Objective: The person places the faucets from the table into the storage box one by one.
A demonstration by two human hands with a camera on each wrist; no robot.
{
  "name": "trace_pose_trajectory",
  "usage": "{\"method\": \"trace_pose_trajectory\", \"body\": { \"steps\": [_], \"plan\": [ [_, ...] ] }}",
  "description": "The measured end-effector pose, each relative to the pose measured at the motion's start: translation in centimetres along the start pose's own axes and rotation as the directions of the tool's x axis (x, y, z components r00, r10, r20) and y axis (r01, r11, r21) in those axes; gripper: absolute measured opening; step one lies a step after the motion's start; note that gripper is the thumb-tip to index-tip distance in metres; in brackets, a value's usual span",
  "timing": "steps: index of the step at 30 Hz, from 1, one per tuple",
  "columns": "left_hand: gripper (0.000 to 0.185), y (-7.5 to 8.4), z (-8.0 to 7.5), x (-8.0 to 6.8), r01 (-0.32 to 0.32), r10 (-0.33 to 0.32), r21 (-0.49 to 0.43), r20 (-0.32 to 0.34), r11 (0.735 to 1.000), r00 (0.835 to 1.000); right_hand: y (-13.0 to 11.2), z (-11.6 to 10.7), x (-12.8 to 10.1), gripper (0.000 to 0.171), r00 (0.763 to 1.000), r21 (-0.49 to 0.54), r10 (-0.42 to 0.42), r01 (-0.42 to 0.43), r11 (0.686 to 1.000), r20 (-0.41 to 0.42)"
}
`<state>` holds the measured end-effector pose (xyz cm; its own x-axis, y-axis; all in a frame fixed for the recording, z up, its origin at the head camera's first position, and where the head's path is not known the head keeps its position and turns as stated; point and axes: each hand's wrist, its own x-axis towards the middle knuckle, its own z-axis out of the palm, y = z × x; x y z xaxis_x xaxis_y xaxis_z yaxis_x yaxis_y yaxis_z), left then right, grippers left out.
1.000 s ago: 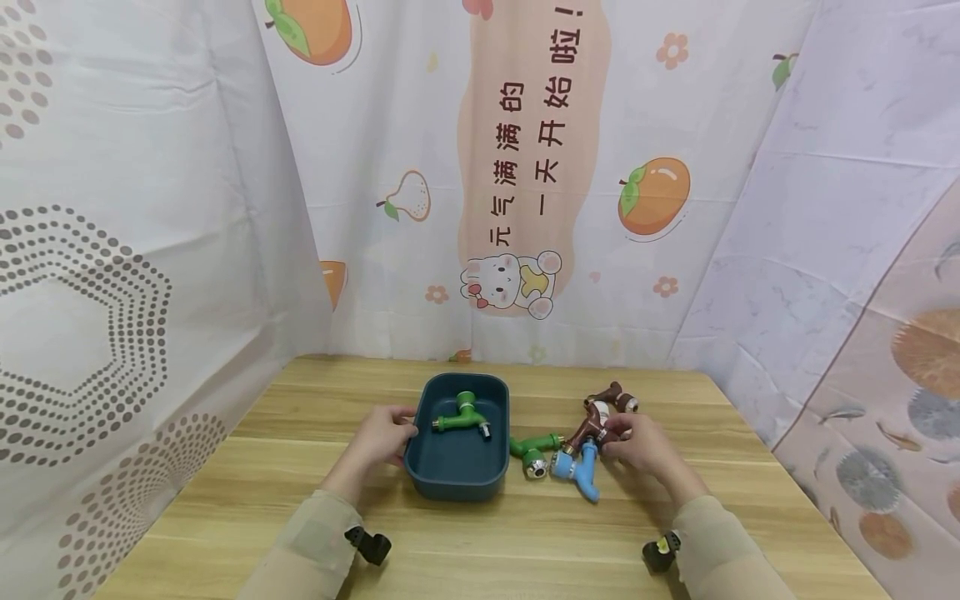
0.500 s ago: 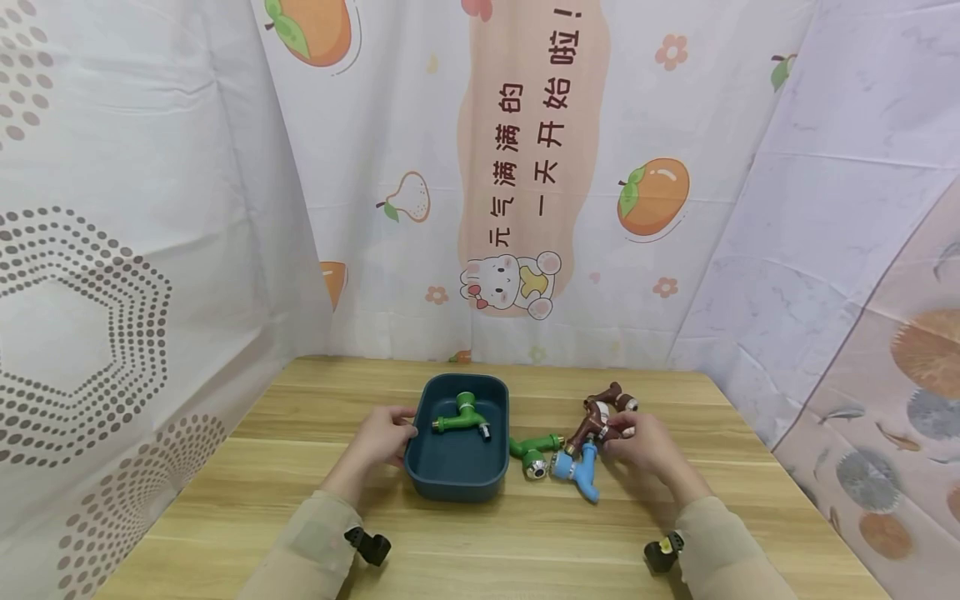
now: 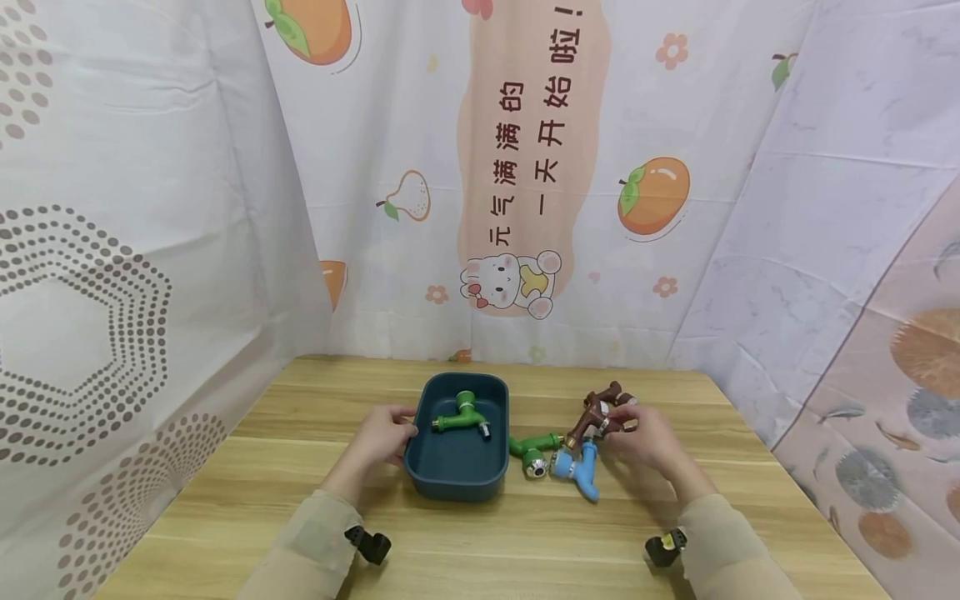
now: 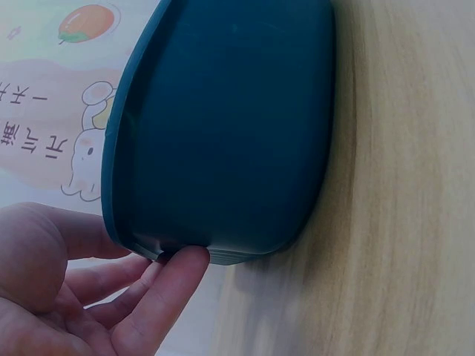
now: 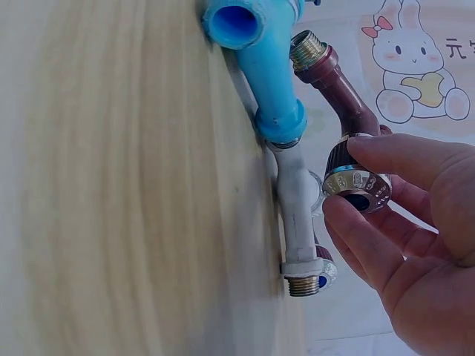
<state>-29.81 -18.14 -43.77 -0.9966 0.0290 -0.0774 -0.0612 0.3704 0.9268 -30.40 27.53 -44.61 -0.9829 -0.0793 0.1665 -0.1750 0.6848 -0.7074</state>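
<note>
My left hand (image 3: 403, 432) holds the left rim of a dark teal tray (image 3: 457, 479), thumb on top and fingers on the outer wall (image 4: 178, 268). A green faucet (image 3: 461, 414) lies inside the tray (image 4: 223, 126). My right hand (image 3: 621, 421) pinches a brown faucet (image 3: 596, 414) by its chrome-ringed end (image 5: 358, 185), just above the table. Below it lie a blue faucet (image 3: 577, 468) and a green faucet (image 3: 534, 454). In the right wrist view the blue faucet (image 5: 260, 74) lies along a white faucet (image 5: 297, 215), beside the brown faucet (image 5: 338, 96).
The wooden table (image 3: 525, 533) is enclosed by printed cloth walls (image 3: 517, 167) at the back and both sides. Bare wood stretches in front of the tray and faucets. Small black wrist cameras (image 3: 367, 546) sit on both sleeves.
My right hand has raised the brown faucet a little and drawn it back from the pile. The left hand and the tray have not moved.
</note>
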Motion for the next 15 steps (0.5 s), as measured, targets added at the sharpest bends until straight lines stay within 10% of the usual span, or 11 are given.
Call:
{"method": "trace_pose_trajectory", "body": {
  "steps": [15],
  "plan": [
    [0.043, -0.17, -0.01, 0.13, -0.005, 0.005, 0.005, -0.005, 1.000, 1.000, -0.71, -0.99, 0.15, 0.037, 0.999, 0.035, -0.035, 0.036, 0.999, -0.013]
  ]
}}
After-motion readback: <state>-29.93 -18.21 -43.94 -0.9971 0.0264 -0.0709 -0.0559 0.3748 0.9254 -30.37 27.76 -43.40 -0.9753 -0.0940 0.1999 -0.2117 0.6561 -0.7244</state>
